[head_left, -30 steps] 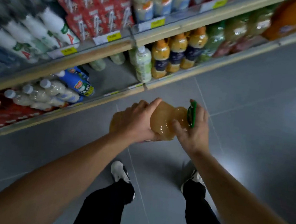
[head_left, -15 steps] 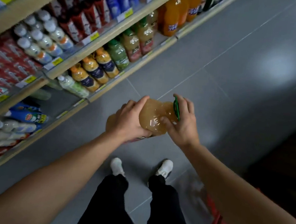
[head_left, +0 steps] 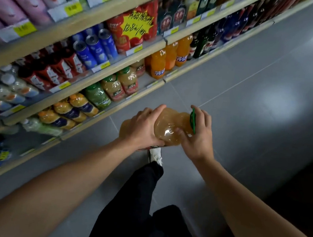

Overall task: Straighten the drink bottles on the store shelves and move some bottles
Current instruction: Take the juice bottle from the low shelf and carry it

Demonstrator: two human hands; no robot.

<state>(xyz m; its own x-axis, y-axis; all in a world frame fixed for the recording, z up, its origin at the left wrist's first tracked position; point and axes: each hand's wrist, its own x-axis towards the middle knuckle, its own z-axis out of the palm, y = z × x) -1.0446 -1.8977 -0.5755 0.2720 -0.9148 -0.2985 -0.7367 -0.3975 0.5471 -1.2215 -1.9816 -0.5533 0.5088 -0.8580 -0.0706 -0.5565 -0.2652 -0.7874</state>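
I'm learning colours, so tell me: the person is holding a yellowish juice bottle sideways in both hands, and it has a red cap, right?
Almost. The cap is green, not red, as the head view shows. The rest holds: the yellowish juice bottle lies sideways, with the left hand round its body and the right hand at the cap end.

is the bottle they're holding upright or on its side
On its side. The juice bottle lies roughly level between both hands, its green cap pointing toward the right hand.
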